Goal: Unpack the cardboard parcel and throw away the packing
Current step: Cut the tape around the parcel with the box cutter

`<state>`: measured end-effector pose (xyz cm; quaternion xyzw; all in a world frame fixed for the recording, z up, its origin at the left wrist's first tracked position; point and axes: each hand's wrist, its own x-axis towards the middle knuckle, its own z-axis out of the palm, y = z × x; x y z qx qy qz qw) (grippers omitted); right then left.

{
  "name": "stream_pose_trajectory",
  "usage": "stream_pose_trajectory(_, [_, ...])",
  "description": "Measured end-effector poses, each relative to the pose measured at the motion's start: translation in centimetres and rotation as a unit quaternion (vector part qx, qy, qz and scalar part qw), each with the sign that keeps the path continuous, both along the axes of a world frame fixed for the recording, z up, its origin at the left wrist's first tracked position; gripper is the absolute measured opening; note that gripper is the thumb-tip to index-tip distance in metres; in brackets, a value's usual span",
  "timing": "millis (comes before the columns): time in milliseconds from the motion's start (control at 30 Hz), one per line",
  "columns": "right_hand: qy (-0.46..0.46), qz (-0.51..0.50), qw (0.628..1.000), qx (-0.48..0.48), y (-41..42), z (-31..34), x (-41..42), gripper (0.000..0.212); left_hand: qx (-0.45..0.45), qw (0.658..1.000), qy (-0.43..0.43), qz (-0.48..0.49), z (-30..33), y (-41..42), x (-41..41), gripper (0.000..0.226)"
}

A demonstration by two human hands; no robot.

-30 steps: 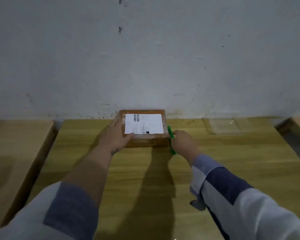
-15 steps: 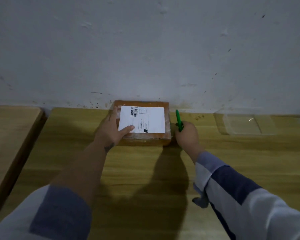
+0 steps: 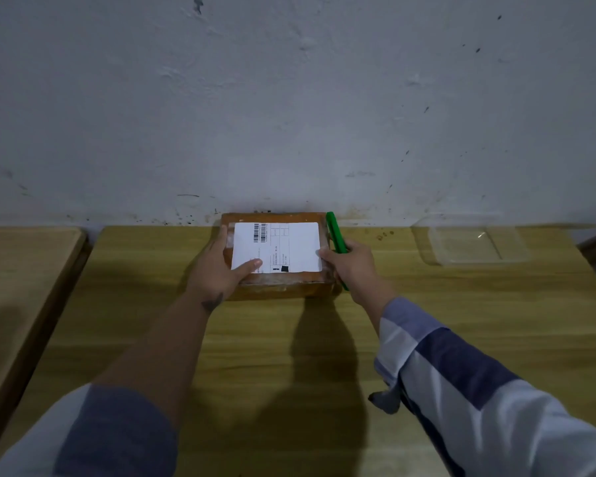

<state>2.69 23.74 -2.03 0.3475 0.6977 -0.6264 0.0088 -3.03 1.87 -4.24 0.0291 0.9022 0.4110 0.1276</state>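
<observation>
Head view: the cardboard parcel (image 3: 277,256) lies flat on the wooden worktop (image 3: 289,356), at its far edge against the wall (image 3: 289,98), with 1 white shipping label (image 3: 277,246) on its top face. The left hand (image 3: 217,270) rests on the left side of the parcel, fingers spread and loose, thumb pressed on the near left corner of the label; it pins the parcel and grips nothing. The right hand (image 3: 353,266) is closed around 1 green cutter (image 3: 336,241), which runs along the right edge of the parcel with its tip pointing far; whether a blade is out cannot be told. The parcel appears sealed, with glossy tape on the near face, so the step in hand is judged to be slitting the tape. Recommended practice: maintain downward pressure with the left hand and keep its thumb clear of the cutting line; run the tip shallow along the seam so the contents are not scored; draw the stroke away from the holding hand. A clear plastic tray (image 3: 475,241) sits well apart at the far right, and a second wooden surface (image 3: 25,270) stands at the left.
</observation>
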Motion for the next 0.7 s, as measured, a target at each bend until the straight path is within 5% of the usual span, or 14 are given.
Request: stream_pose_trajectory(700, [0.005, -0.073, 0.997, 0.002, -5.7, 3.7, 20.3, 0.024, 0.004, 0.999, 0.0, -0.049, 1.3, -4.1, 17.7, 0.104])
